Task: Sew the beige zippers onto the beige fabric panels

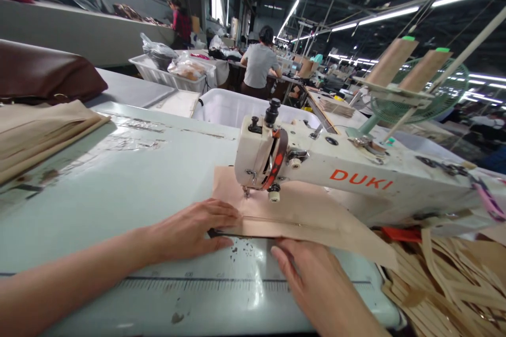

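A beige leather-like piece [304, 216] lies flat on the pale green table [118, 189] under the needle of a white DUKI sewing machine [356, 179]. My left hand [193, 229] rests flat on the piece's left edge, fingers stretched toward the needle. My right hand [312, 279] lies on the near edge of the piece, fingers extended and pressing it down. A dark strip shows along the piece's near edge between my hands.
Folded beige material [39, 131] and a brown bag [43, 71] sit at the far left. A heap of beige strips [446, 279] lies at the right. White bins [233, 108] stand behind the machine. Thread cones [391, 60] and a green fan [438, 97] stand at the right. Other people work farther back.
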`<state>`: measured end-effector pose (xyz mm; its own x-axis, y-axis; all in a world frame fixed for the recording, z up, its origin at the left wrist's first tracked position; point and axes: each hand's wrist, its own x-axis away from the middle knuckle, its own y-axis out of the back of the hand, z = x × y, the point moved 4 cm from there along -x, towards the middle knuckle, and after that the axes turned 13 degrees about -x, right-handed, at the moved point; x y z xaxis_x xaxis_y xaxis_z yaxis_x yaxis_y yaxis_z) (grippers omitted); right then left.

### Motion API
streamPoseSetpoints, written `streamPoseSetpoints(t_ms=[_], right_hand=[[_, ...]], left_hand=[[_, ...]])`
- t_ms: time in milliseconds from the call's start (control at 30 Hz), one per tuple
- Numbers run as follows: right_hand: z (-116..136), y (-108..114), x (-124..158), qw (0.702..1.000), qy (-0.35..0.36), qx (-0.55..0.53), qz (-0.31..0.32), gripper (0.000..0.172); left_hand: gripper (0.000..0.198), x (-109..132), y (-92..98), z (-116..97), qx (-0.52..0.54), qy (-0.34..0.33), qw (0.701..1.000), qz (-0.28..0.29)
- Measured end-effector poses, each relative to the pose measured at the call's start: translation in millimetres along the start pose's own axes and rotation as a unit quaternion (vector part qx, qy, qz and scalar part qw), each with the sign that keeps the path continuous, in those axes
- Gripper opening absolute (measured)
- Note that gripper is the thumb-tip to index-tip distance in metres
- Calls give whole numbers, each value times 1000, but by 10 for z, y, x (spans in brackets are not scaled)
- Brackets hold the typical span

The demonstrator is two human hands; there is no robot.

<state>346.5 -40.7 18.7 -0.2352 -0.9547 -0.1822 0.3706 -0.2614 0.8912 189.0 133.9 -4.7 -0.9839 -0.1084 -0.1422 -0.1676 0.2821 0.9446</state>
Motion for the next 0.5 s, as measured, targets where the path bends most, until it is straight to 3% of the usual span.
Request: streamPoseSetpoints(t_ms=[133, 200, 300, 400, 500], right_hand=[[246, -254, 102, 998, 18, 30, -44, 37], [187, -427, -44, 998, 13, 52, -43, 46], [-59, -565, -289, 999, -9, 46, 8, 52], [-186, -390, -356, 997, 5, 43, 65, 49], [-16, 226, -330, 995, 74, 43, 49, 37]], left_hand=[[50, 48, -69, -70, -64, 1, 998, -2], [52, 15, -91, -65, -81, 6, 997, -6], [55, -68, -104, -15, -91, 13, 996, -17], [57, -98, -115, 16, -92, 10, 995, -26], [59, -51, -138, 6, -92, 11, 995, -30]])
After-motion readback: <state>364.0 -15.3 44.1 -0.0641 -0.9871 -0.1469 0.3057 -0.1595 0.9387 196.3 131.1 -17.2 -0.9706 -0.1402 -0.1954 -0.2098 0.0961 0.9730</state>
